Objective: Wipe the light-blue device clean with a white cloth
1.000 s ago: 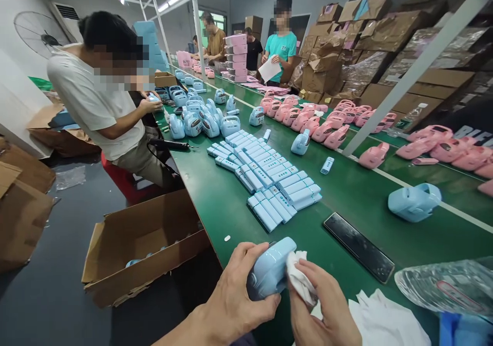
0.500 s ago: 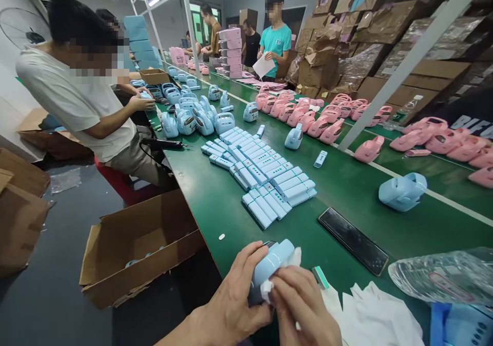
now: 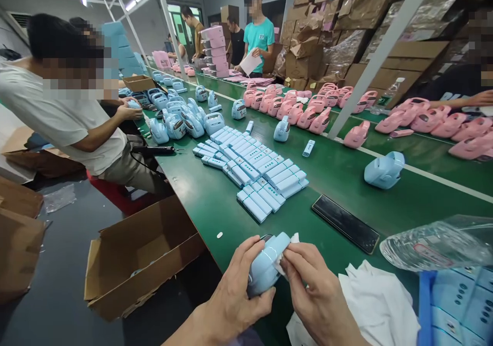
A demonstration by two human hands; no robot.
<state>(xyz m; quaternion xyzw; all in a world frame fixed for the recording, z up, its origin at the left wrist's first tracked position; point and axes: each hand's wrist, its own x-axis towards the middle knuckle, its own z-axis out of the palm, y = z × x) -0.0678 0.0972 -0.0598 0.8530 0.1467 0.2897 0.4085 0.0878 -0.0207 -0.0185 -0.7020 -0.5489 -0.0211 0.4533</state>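
Blue device [image 3: 265, 266]: smooth plastic shell, light gloss, pale highlights along the ribs.
Wipe [image 3: 287, 248]: white soft cloth or tissue, matt, crumpled; cannot tell which.
White sheets [image 3: 377, 305]: thin matt fabric-like material, creased.
Table top [image 3: 346, 176]: green matt mat, even, faint sheen under the lamps.
Phone [image 3: 345, 224]: black glass face, glossy, reflective.
Blue bars [image 3: 254, 169]: smooth plastic, satin finish.
Pink devices [image 3: 308, 112]: smooth plastic, light gloss.
Bag [image 3: 435, 243]: clear plastic film, shiny, wrinkled.
Carton [image 3: 127, 264]: brown corrugated cardboard, matt, rough torn edges.
Frame post [image 3: 370, 63]: pale metal, smooth, dull finish.
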